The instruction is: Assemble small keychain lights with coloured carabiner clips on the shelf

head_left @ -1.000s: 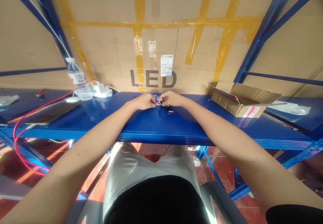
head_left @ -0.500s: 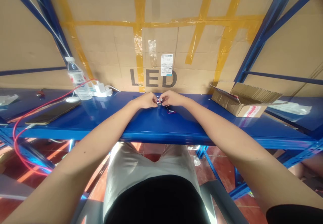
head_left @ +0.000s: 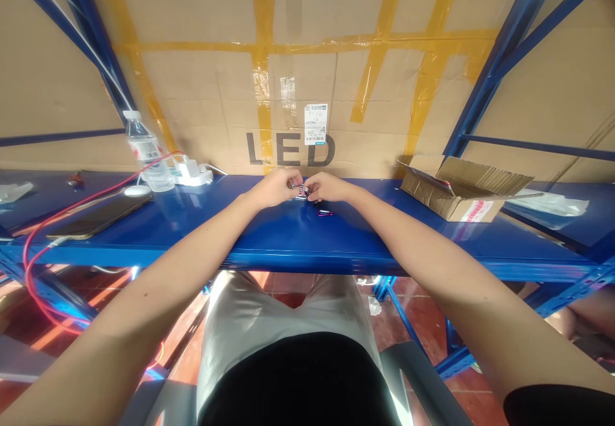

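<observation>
My left hand (head_left: 278, 187) and my right hand (head_left: 330, 188) meet over the middle of the blue table, close to the big cardboard sheet. The right fingers pinch a small dark piece with a shiny silver end (head_left: 306, 190). My left fingers are pinched together just left of it; whatever they grip is too small to name. Between the fingertips shows a bit of purple and silver metal. Just below my right fingers, a small shiny pinkish-purple metal piece (head_left: 325, 213) lies on the table, and something black beside it is partly hidden.
An open cardboard box (head_left: 461, 195) sits on the right. To the left stand a water bottle (head_left: 148, 154) and a white charger on a power strip (head_left: 192, 173). A dark phone-like slab (head_left: 98, 214) and a red cable (head_left: 86, 196) lie nearer the table's left edge.
My left hand has lifted slightly and its fingers have turned upward, baring more of the small purple and silver bit. My right hand stays almost in place.
</observation>
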The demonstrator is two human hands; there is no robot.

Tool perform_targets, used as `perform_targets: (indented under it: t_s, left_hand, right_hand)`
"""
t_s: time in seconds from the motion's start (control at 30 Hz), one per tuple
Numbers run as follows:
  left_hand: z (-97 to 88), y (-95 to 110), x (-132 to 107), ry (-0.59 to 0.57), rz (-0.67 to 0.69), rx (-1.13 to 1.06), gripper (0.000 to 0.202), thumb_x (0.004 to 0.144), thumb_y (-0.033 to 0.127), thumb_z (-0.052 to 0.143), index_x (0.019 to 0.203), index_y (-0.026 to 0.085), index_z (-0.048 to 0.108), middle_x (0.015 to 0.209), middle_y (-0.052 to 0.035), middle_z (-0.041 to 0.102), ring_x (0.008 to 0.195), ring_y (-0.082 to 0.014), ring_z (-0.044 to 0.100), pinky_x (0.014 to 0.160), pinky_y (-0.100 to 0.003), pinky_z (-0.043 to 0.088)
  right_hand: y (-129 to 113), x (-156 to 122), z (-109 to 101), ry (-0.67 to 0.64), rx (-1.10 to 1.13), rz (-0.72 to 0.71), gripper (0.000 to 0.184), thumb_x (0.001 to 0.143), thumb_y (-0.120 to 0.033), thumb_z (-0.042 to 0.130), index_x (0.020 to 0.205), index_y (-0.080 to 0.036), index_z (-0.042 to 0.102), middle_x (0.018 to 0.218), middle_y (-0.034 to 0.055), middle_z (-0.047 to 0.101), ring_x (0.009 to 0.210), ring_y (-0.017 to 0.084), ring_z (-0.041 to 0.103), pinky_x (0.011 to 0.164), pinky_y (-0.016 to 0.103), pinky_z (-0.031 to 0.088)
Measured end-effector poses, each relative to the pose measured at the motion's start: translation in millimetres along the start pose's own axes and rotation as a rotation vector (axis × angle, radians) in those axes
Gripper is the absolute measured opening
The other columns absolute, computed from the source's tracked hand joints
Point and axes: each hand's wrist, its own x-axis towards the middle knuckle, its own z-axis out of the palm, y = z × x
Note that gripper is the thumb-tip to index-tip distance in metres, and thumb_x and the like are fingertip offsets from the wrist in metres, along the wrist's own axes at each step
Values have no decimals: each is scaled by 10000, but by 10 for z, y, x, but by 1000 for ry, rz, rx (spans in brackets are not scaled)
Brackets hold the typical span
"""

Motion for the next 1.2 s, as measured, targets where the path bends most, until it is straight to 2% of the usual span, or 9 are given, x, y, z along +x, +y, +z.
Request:
perform_targets:
  t_s: [0.23,0.5,0.87,1.2]
  left_hand:
    - [59,101,12,-22,132,87,96,811,141,619,901,173,630,796,-12,612,739,-149,559,688,-272,445]
    - [64,111,23,-60,194,149,90,822,119,605,881,184,590,804,-21,606,791,-180,578,719,-305,456]
    - [103,92,9,-102,189,224,160,828,66,557,930,186,586,898,-56,639,837,-196,617,704,-306,462]
    - [107,82,-9,-102,180,250,122,855,147,564,964,191,597,987,-81,647,909,-212,623,727,-314,472]
  right_hand:
    - [54,20,5,6,-15,-43,198,658,-64,701,833,-152,731,687,-11,679,621,147,603,633,286,494]
    - [-16,-17,4,24,-104,-60,165,668,-53,678,797,-150,712,655,-20,644,630,145,586,652,282,458]
    - [-45,-19,4,25,-161,-51,102,668,-71,685,736,-147,686,624,-31,606,626,143,550,651,282,429]
    - [-54,-32,7,44,-155,-56,90,671,-67,685,718,-143,691,659,-9,643,666,160,577,672,292,448]
